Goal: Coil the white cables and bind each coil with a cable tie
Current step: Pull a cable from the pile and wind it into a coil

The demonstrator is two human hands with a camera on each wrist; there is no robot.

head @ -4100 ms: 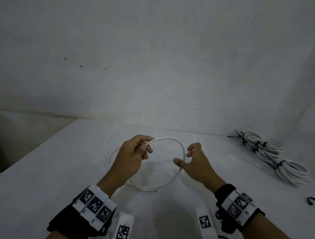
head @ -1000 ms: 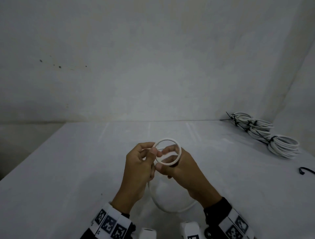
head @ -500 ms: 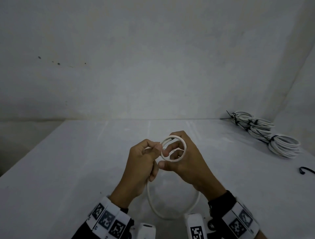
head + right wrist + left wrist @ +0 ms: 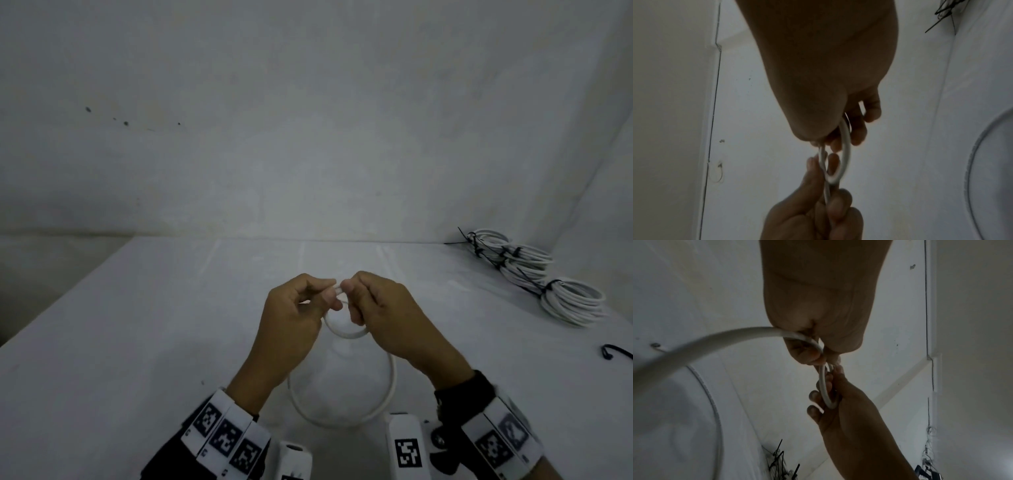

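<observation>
Fingers (image 4: 320, 291) of the left hand (image 4: 291, 318) curl and pinch the round, smooth white plastic-sheathed cable (image 4: 346, 332) between thumb and forefinger; fingers (image 4: 352, 291) of the right hand (image 4: 387, 318) curl round the same cable, their tips meeting the left ones above the worktop. Beneath them, the wide, flat white worktop (image 4: 137, 342) has a matte, faintly creased surface and meets a plain pale wall (image 4: 308, 120) marked by a few dark specks. From the grip, the cable hangs in a small tight loop between the hands, then sweeps down into a larger open loop (image 4: 390, 387) near the wrists. In the right wrist view that small loop (image 4: 844, 155) is threaded between the right fingers. At the far right corner lies a row of finished white cable coils (image 4: 572, 301), each bound with a thin black cable tie (image 4: 548, 287). Just beside the right edge lies a small loose black hooked tie (image 4: 613, 353). Both wrists wear white bands printed with black square markers (image 4: 222, 435).
</observation>
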